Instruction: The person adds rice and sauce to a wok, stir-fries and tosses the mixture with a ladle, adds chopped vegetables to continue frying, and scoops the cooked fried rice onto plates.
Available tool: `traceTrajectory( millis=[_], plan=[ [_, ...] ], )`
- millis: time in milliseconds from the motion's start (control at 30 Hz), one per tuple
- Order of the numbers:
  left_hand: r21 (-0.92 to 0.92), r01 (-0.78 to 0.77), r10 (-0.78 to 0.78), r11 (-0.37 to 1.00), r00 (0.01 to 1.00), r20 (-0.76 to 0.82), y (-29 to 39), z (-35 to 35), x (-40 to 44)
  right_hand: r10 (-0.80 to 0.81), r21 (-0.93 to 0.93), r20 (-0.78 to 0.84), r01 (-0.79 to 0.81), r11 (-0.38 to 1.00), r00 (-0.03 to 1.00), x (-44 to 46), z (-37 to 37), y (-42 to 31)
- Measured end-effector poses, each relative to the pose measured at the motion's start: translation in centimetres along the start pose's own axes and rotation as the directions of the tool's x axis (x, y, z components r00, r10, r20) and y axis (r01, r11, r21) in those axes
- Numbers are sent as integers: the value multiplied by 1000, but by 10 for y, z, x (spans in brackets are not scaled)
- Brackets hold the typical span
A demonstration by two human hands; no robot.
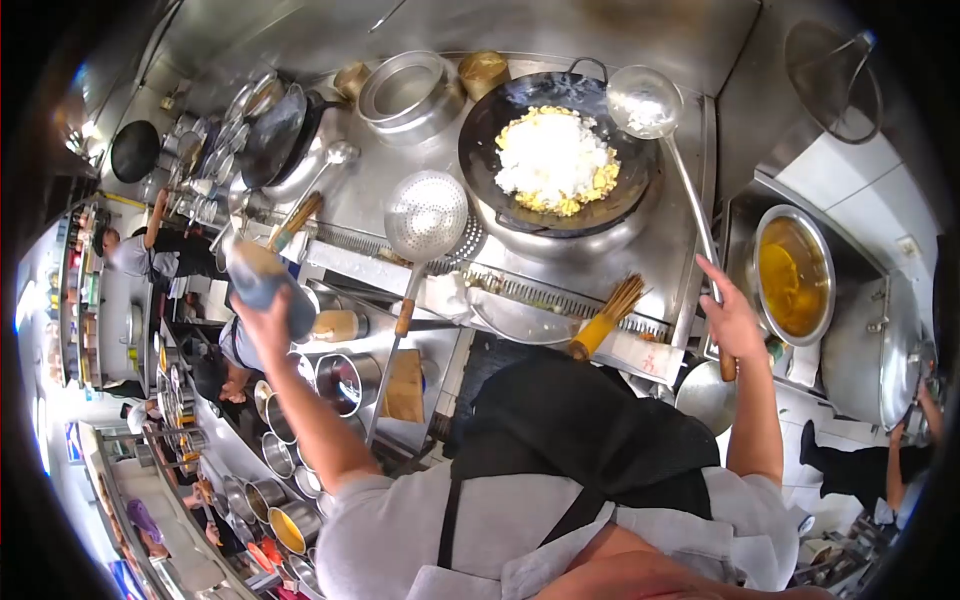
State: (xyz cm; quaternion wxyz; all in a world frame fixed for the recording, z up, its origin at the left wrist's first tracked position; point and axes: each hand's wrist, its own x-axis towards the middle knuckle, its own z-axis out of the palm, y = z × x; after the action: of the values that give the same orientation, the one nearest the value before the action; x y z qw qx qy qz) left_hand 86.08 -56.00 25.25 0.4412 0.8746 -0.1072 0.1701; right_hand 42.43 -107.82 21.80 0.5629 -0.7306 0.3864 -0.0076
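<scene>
My left hand [266, 325] is raised at the left, its fingers wrapped round a dark bottle [268, 285] with a pale top. Motion blurs the bottle. At the right, my right hand [735, 318] is loosely round the handle of a long steel ladle [645, 103], with the index finger stretched out. The ladle's bowl lies at the right rim of a black wok [490, 185]. White rice [550, 150] is heaped in the wok, with yellow bits of what looks like egg around and under it.
A perforated skimmer [427, 215] and a bamboo brush [605, 320] lie along the stove front. A pan of yellow oil [795, 275] stands right. Stacked pots [405, 90] sit behind; several steel pots [345, 383] fill the left. Other people [235, 365] are at the left and lower right.
</scene>
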Motion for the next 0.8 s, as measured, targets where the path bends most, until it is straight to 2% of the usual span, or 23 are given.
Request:
traceTrajectory(
  millis=[67, 100, 133, 167, 200, 233, 267, 300, 333, 367, 400, 467, 500, 533, 567, 600, 633, 667, 700, 733, 800],
  plan=[
    [21, -77, 64, 997, 927, 370, 50, 9, 66, 36, -156, 19, -32, 987, 999, 2, 9, -16],
    [162, -164, 70, 973, 881, 469, 63, 31, 89, -74, -278, 19, 77, 958, 997, 17, 18, 5],
    [283, -264, 65, 922, 827, 558, 79, 55, 106, -82, -265, 18, 83, 961, 997, 25, 30, 17],
    [374, -401, 106, 836, 787, 608, 98, 84, 106, -152, -212, 73, 164, 963, 986, 32, 41, 24],
    [382, -495, 38, 780, 648, 761, 123, 116, 105, -221, -157, 123, 239, 958, 967, 37, 52, 30],
    [403, -591, 38, 699, 594, 803, 145, 147, 91, -251, -179, 147, 276, 945, 957, 43, 63, 34],
    [432, -593, -17, 679, 576, 817, 150, 181, 81, -255, -174, 143, 278, 945, 956, 43, 71, 32],
    [391, -688, 6, 612, 498, 867, 144, 217, 76, -249, -185, 198, 286, 940, 948, 42, 80, 27],
    [418, -746, 27, 518, 502, 864, 154, 243, 57, -241, -200, 249, 294, 935, 938, 42, 87, 19],
    [446, -754, 49, 483, 532, 845, 156, 269, 41, -213, -192, 283, 273, 943, 935, 36, 89, 1],
    [412, -780, 53, 471, 492, 869, 157, 291, 33, -209, -198, 271, 267, 943, 940, 29, 89, -16],
    [401, -796, 21, 454, 459, 888, 169, 314, 24, 64, -73, 368, -39, 997, 928, 25, 86, -38],
    [382, -821, 46, 425, 441, 896, 165, 324, 25, 69, -72, 358, -47, 996, 931, 36, 90, -25],
    [367, -842, 62, 395, 423, 904, 160, 331, 25, -215, -220, 219, 262, 939, 952, 54, 98, 4],
    [385, -842, 46, 378, 433, 900, 165, 326, 25, -502, -396, 129, 508, 765, 855, 63, 105, 20],
    [383, -843, 44, 378, 429, 902, 163, 325, 28, -498, -395, 128, 505, 767, 857, 66, 107, 14],
    [390, -835, 97, 388, 457, 884, 161, 323, 33, -371, -615, 74, 335, 714, 926, 70, 108, 1],
    [397, -825, 151, 402, 487, 860, 161, 322, 37, -255, -791, -14, 145, 594, 967, 71, 110, -13],
    [401, -820, 151, 409, 494, 856, 162, 321, 41, -157, -773, -37, 71, 631, 987, 66, 113, -28],
    [397, -822, 184, 409, 500, 846, 162, 316, 46, -161, -778, -26, 81, 623, 987, 65, 115, -31],
    [404, -817, 199, 411, 513, 835, 157, 307, 52, -202, -594, 7, 167, 787, 979, 59, 124, -30]
  ],
)
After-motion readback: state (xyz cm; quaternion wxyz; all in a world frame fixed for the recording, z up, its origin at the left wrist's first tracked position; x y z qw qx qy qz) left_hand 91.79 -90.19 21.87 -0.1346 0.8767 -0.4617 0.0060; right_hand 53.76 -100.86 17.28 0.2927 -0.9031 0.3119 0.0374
